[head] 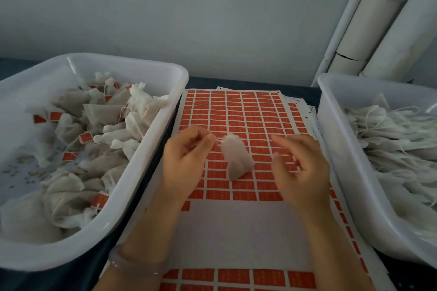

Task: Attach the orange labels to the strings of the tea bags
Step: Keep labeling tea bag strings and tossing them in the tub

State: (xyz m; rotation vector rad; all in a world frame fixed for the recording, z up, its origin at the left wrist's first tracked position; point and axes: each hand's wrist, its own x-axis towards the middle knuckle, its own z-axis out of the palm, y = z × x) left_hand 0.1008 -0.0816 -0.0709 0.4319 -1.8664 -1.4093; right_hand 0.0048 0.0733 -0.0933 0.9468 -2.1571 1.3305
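A white tea bag (236, 157) hangs blurred over the sheet of orange labels (238, 113). My left hand (185, 160) pinches its string at the top, just left of the bag. To the bag's right, my right hand (301, 168) hovers over the sheet with loosely curled fingers and is blurred; I see nothing in it. The sheet's near part is bare backing where labels are gone.
A white tub (146, 149) on the left holds several tea bags with orange labels. A white tub (340, 149) on the right holds unlabelled bags with loose strings. More label sheets (236, 279) lie under my wrists. White pipes (378, 30) stand at the back right.
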